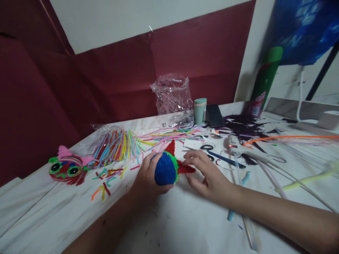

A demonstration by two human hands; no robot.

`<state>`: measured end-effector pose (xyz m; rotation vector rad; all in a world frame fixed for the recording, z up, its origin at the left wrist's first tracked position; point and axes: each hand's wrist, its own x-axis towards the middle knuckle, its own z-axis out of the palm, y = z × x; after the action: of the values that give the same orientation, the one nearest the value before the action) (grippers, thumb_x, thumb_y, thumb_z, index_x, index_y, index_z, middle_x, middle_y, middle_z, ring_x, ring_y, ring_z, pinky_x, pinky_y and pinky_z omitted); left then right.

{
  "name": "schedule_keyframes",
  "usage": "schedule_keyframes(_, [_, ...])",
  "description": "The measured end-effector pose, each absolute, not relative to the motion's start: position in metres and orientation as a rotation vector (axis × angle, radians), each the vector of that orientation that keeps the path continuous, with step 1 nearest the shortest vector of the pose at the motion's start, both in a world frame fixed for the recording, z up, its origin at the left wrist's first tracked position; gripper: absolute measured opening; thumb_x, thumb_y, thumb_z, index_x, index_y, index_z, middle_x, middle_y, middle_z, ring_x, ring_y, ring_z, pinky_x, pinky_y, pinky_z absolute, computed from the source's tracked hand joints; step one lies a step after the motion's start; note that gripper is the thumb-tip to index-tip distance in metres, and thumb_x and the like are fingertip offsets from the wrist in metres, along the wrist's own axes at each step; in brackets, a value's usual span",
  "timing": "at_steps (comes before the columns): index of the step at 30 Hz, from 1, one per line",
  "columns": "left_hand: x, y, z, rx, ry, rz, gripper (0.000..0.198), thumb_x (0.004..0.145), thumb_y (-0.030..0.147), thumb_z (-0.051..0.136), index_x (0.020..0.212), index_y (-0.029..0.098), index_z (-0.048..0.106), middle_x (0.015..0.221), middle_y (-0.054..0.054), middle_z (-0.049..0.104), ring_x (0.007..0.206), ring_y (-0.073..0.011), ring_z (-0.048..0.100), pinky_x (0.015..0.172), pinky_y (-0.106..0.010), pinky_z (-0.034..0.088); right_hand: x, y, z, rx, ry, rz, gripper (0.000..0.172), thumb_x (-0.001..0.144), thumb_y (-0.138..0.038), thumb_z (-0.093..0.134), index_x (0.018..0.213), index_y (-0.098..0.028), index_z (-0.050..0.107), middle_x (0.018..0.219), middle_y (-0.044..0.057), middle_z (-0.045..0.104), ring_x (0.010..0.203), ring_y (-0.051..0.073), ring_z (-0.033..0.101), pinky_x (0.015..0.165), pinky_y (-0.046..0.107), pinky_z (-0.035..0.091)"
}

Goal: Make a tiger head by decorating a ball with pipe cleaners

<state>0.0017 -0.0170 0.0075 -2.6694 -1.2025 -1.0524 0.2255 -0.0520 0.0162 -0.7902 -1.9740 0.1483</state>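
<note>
presently, the blue ball (164,171) is off to one side of the left hand (145,174), cupped in its palm; fingers wrap the far side and the thumb lies along the near lower edge, a grip that probably steadies the round body so it cannot roll. two red fins (187,169) stand out from its green rim, one pointing up and one toward the right hand (208,174). that hand is half curled, fingertips at the sideways fin; cannot tell whether they pinch it or merely touch. the grip leaves the finned side uncovered, presumably for access. left of the ball, well apart, sits a finished-looking fish toy (66,169), its eyes outward, likely parked clear of the work. between toy and ball lie short scraps (103,187); behind them, a bundle of pipe cleaners (119,146), gathered perhaps to keep colours within reach. right of the ball are the scissors (225,159) and, beyond these, a white glue gun (242,151), both seemingly kept on the right hand's side. well behind the ball, a cup (200,112) stands beside a dark phone (215,115).
</note>
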Motion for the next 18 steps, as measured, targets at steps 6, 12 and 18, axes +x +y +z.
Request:
schedule_keyframes(6, [0.002, -0.02, 0.008, -2.669, -1.208, -1.002, 0.091, 0.057, 0.041, 0.074, 0.134, 0.017, 0.03, 0.128, -0.018, 0.04, 0.121, -0.0352, 0.041, 0.1, -0.051, 0.036, 0.227, -0.053, 0.015, -0.819, -2.18, -0.043, 0.026, 0.077, -0.02, 0.055, 0.103, -0.016, 0.056, 0.106, 0.014, 0.053, 0.1, 0.027, 0.048, 0.084, 0.045, 0.045])
schedule_keyframes(12, [0.002, -0.021, 0.008, -2.677, -1.223, -0.971, 0.092, 0.056, 0.039, 0.076, 0.133, 0.017, 0.032, 0.131, -0.018, 0.038, 0.122, -0.0356, 0.04, 0.101, -0.051, 0.035, 0.227, -0.048, 0.009, -0.864, -2.31, -0.263, 0.027, 0.081, -0.019, 0.051, 0.105, -0.011, 0.06, 0.104, 0.018, 0.056, 0.101, 0.03, 0.047, 0.081, 0.048, 0.045])
schedule_keyframes(18, [0.002, -0.019, 0.005, -2.662, -1.192, -0.983, 0.092, 0.057, 0.038, 0.076, 0.134, 0.019, 0.03, 0.131, -0.017, 0.037, 0.122, -0.0355, 0.039, 0.1, -0.051, 0.035, 0.227, -0.048, 0.004, -0.804, -2.301, -0.249, 0.031, 0.082, -0.019, 0.05, 0.109, -0.009, 0.059, 0.108, 0.018, 0.055, 0.103, 0.029, 0.046, 0.085, 0.046, 0.043])
